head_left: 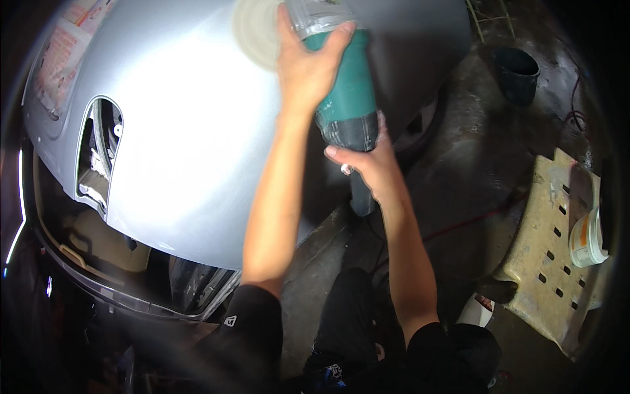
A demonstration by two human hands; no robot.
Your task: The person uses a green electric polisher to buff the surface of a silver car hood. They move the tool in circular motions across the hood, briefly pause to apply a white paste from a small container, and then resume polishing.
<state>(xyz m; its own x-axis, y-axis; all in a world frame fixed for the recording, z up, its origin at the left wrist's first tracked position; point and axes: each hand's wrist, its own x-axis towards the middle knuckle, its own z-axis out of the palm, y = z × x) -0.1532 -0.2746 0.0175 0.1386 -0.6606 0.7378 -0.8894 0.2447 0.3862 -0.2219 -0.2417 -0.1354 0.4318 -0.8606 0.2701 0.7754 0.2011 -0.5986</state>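
Note:
My left hand (308, 72) is closed round the front of a green and black power polisher (354, 85), its thumb over the greyish, plastic-like cover at the head. Lower down, my right hand (371, 164) grips the black rear end of the same tool. The round pale pad (254, 36) looks blurred, and lies over a glossy silver car body panel (184, 177); whether it touches cannot be told. An elongated cutout (100, 148) with parts inside shows on the panel's left.
Printed paper or film (62, 69) covers the panel's far left. Dark car trim (111, 292) runs below it. At right stand a black bucket (517, 75) and a stained cream plastic stool (548, 262) carrying a white tub (586, 241). A reddish cable (469, 218) crosses the wet-looking floor.

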